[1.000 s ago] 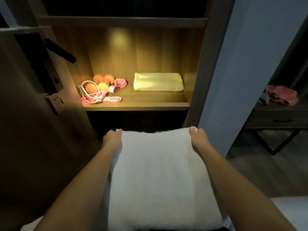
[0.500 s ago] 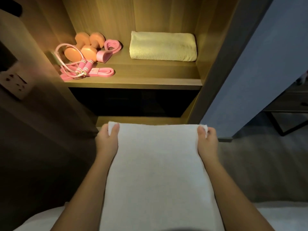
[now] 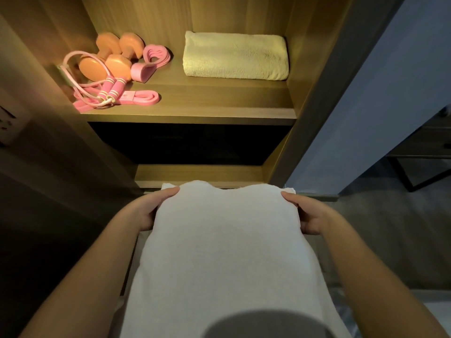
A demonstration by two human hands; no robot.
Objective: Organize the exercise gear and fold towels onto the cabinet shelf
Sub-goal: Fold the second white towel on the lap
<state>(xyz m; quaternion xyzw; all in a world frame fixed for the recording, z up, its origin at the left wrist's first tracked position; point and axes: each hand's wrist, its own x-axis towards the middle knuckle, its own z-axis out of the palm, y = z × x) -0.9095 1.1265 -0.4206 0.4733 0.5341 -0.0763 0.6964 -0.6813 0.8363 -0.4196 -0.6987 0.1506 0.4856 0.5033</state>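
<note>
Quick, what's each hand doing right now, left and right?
Left hand: closed on the white towel, gripping its left edge, thumb on top.
Right hand: closed on the same towel, gripping its right edge.

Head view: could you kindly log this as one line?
left hand, right hand: hold white towel by far edge | yellow towel: folded on shelf

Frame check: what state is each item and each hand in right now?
White towel: folded, held by both hands, not yet on the shelf.
Left hand: grips the towel's left edge.
Right hand: grips its right edge.
Yellow towel: folded, lying on the shelf's right side.
Dumbbells: lying on the shelf's left side.
Jump rope: looped, handles side by side.
</note>
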